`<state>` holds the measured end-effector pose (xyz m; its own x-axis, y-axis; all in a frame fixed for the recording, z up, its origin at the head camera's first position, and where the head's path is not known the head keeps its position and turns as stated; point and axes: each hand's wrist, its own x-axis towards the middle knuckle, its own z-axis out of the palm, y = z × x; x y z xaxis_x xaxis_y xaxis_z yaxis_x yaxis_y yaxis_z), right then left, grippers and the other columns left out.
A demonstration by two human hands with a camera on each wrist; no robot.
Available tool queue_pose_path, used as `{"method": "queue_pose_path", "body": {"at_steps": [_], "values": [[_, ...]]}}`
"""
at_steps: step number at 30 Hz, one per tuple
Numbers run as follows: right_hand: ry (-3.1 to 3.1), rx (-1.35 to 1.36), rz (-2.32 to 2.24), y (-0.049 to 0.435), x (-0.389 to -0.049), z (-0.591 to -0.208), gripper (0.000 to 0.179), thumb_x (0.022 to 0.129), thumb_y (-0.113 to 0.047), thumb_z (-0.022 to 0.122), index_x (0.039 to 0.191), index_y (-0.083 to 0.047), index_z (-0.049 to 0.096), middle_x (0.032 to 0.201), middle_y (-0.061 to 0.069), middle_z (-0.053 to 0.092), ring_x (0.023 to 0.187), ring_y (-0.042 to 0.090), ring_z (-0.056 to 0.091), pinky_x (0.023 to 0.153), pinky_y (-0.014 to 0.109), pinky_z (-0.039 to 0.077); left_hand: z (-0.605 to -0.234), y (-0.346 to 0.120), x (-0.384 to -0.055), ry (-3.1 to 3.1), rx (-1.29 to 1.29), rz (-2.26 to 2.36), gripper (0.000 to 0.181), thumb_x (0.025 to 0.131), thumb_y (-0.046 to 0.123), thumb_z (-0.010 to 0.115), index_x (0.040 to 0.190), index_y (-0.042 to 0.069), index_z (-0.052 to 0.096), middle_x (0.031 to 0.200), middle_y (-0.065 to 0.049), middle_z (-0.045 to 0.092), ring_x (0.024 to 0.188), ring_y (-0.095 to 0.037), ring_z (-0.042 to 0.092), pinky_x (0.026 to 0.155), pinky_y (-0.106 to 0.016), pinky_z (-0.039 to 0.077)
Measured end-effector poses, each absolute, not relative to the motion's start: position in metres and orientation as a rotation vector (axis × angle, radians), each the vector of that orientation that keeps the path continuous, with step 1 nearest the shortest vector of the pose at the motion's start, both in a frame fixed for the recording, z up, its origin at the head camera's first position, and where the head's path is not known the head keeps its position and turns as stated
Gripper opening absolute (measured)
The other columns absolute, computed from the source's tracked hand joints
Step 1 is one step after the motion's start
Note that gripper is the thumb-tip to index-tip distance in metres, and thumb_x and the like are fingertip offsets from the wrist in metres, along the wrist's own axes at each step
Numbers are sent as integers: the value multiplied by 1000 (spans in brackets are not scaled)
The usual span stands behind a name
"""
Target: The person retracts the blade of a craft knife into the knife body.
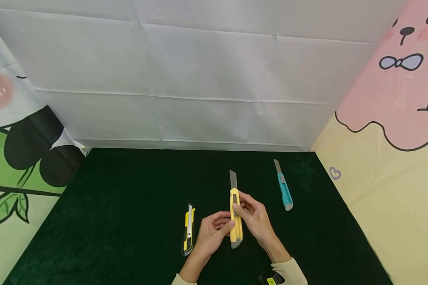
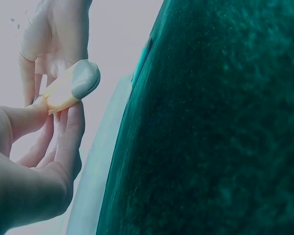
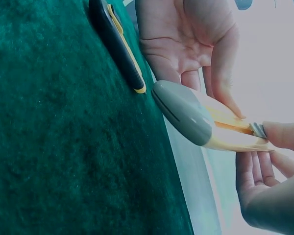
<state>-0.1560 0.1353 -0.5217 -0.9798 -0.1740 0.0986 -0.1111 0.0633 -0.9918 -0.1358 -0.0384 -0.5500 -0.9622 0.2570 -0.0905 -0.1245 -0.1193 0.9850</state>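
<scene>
Both hands hold a yellow utility knife (image 1: 236, 233) with a grey end cap, its blade out and pointing away from me. My left hand (image 1: 211, 234) pinches the lower handle between thumb and fingers. Higher up, my right hand (image 1: 257, 221) grips the handle, its thumb on the slider, which also shows in the right wrist view. A black-and-yellow utility knife (image 1: 188, 229) lies on the dark green cloth (image 1: 128, 206) left of my left hand. On the right lies a teal utility knife (image 1: 285, 192) with its blade extended.
A white sheet (image 1: 207, 67) hangs behind the cloth-covered table. Printed panels stand at both sides, a panda panel (image 1: 28, 150) on the left and a pink bear panel (image 1: 399, 103) on the right. A dark device sits at the right sleeve (image 1: 290, 271).
</scene>
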Motion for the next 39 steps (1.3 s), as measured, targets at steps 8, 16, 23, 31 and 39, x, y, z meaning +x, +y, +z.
{"method": "queue_pose_path", "body": {"at_steps": [8,16,23,31,39], "values": [[2249,-327,-2100,135,-155,-522,48,103,-13,64,148,-8,52,123,17,56,104,28,56,87,23,54,-550,-39,-137,1893,146,2170,35,99,16,69,131,1,62,114,-10,70,99,-23,69,83,-38,60],[2192,-362,-2087,136,-154,-522,52,103,-14,63,153,-9,46,128,18,53,107,28,56,91,23,53,-550,-41,-137,1886,144,2185,36,99,16,69,131,0,62,114,-11,71,99,-23,70,82,-37,61],[2176,-412,-2072,137,-154,-524,56,104,-13,62,155,-7,41,132,22,49,112,29,54,97,22,51,-550,-41,-137,1866,131,2185,37,99,16,68,132,1,62,115,-11,71,100,-23,70,83,-38,60],[2152,-461,-2066,138,-154,-526,57,105,-11,60,157,-7,38,134,24,47,113,30,52,97,22,50,-552,-41,-137,1859,130,2191,37,100,15,68,133,0,62,116,-12,71,100,-23,70,83,-37,60],[2126,-480,-2067,139,-155,-527,60,104,-9,61,159,-9,36,136,22,46,115,31,52,100,22,50,-552,-43,-138,1875,127,2202,37,100,17,69,132,0,62,116,-12,70,101,-23,70,83,-36,60]]}}
